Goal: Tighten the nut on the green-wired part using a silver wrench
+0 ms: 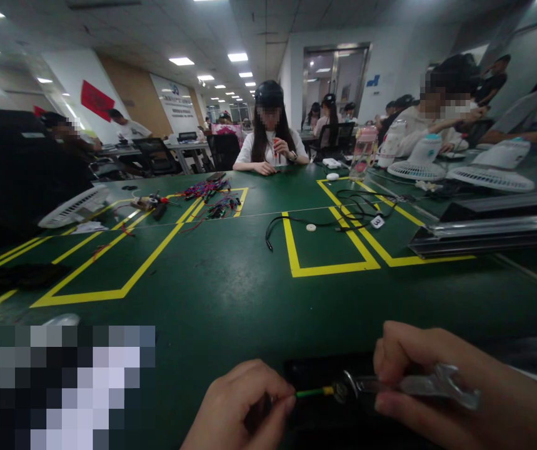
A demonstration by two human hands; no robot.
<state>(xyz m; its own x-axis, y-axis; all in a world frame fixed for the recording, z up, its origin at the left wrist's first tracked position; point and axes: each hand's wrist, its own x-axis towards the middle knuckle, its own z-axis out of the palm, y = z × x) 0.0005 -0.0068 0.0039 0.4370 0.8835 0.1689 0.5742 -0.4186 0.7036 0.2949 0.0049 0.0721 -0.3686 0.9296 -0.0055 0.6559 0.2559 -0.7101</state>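
Note:
At the bottom centre, my left hand (249, 403) pinches a thin green-and-yellow wire (312, 393) between thumb and fingers. The wire's yellow end meets a small round metal fitting (342, 392) on a dark object (315, 369) lying on the green table. My right hand (437, 375), at the lower right, holds a silver wrench (413, 383) by its middle. The wrench's ring end is around or right beside the fitting, while its open-jaw end points right. Part of the dark object is hidden behind my hands.
Yellow tape outlines mark the green table (221, 275). Black cables (352, 209) and a white disc (311, 227) lie ahead, bundled wires (207, 187) further left. Metal rails (493, 228) and white fans (421, 159) are at the right. A person (271, 137) sits across.

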